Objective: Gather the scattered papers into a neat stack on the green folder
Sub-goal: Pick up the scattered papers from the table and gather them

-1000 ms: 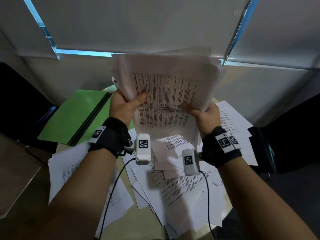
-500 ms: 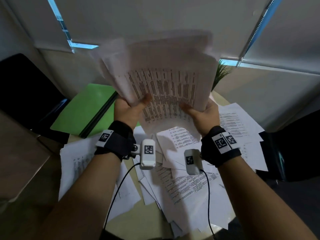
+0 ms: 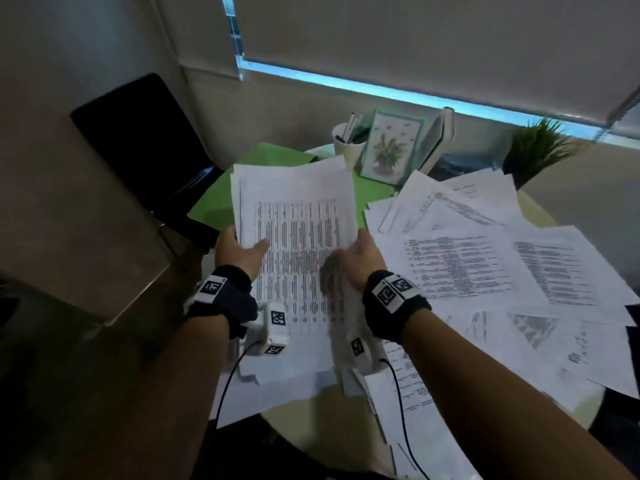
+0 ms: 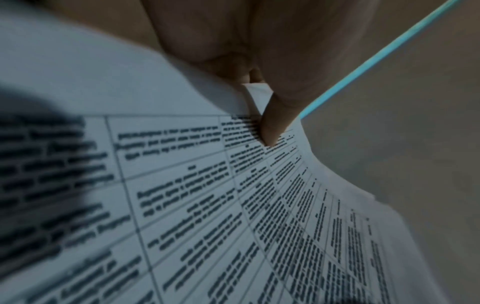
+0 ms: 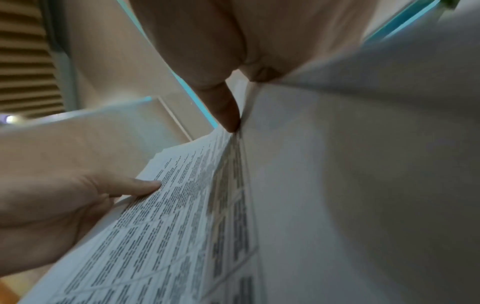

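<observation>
Both hands hold a sheaf of printed papers over the table, its far end above the green folder. My left hand grips the sheaf's left edge, thumb on top of the table print. My right hand grips the right edge. In the left wrist view the thumb presses on the top sheet. The right wrist view shows the sheaf's edge pinched under my thumb, with the left hand across from it. Loose papers lie scattered over the right half of the table.
Behind the folder stand a white pen cup, a framed plant picture, upright books and a potted plant. A black chair is at the left. More sheets lie near the round table's front edge.
The sheaf has come down from upright in front of the window to low and flatter over the folder. The view has tilted down and left, showing the desk items.
</observation>
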Motion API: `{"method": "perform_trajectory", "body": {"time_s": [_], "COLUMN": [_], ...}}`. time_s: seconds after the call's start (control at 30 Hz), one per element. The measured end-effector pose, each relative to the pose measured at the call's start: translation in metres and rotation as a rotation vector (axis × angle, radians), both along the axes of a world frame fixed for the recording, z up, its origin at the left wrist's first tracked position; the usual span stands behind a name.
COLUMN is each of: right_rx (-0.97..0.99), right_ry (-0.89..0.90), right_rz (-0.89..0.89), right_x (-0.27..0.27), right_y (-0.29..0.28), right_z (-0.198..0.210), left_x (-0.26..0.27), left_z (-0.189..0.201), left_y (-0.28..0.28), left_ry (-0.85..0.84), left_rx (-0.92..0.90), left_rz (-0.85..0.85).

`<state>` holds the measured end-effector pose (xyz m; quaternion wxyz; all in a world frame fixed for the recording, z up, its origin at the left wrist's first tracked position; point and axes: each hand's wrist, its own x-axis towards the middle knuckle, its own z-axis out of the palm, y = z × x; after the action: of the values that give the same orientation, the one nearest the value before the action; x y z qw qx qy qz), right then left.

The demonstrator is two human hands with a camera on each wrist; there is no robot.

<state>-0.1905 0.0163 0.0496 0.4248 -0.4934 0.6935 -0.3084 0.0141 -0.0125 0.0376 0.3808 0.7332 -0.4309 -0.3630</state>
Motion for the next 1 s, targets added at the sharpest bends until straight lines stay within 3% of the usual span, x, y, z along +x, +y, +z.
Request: {"method": "perform_trajectory", "body": {"time_s": [0.2, 0.47, 0.6, 1.0], "right_rx": [0.205, 0.281, 0.323, 0.357], "right_ry": [0.117, 0.21, 0.185, 0.406], "right_rz": [0.148, 0.214, 0.225, 0.283], "right_x": [0.055, 0.078, 0.078, 0.076], "right_y": [0.001, 0.002, -0.003, 0.0], "right_z": [-0.045, -0.079, -0.082, -0.087], "left_x": [0.052, 0.083, 0.087, 0.091], "left_z": [-0.047, -0.088, -0.099, -0.101], "left_y": [0.02, 0.034, 0.037, 0.031], "left_ry": [-0.042, -0.05, -0.066, -0.234], "left_rx": [0.141, 0.276, 0.306, 0.359], "left_rz": [0.037, 0.124, 0.12, 0.073]}}
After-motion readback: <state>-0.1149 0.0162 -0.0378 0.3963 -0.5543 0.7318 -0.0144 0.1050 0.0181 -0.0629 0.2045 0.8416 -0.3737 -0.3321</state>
